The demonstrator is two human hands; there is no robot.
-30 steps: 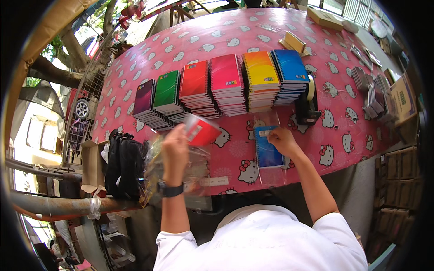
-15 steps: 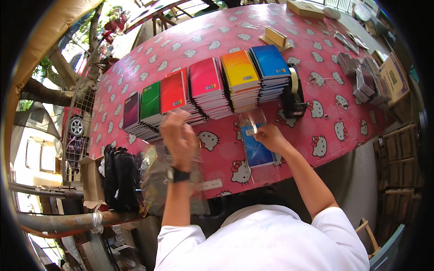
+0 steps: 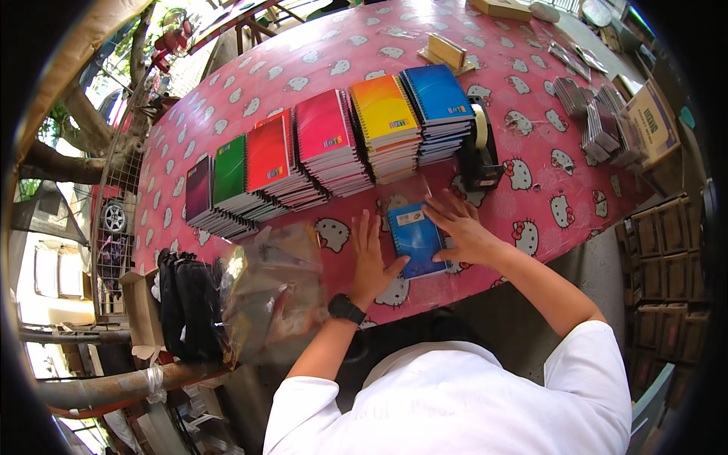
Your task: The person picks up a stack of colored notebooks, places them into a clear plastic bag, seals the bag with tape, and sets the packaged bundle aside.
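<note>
Between the two hands lies a small blue notebook, flat on the pink patterned tabletop, its coil toward the left hand and a white label near the top of its cover. Both grips are wide, fingers spread, pinching nothing. The left thumb reaches the notebook's lower left corner while its fingers lie beside the coil; the right hand has fingertips by the upper right corner and its thumb at the right side. Good handling here calls for light, even pressure from both sides, so the cover stays square and the coil unbent. Just beyond the hands, the row of notebook stacks limits any push forward, and the black tape dispenser sits close past the right fingertips; that hand has more room outward to its right. Beside the left hand, loose clear bags could snag the wristwatch. Behind both hands, the near table edge leaves little margin.
</note>
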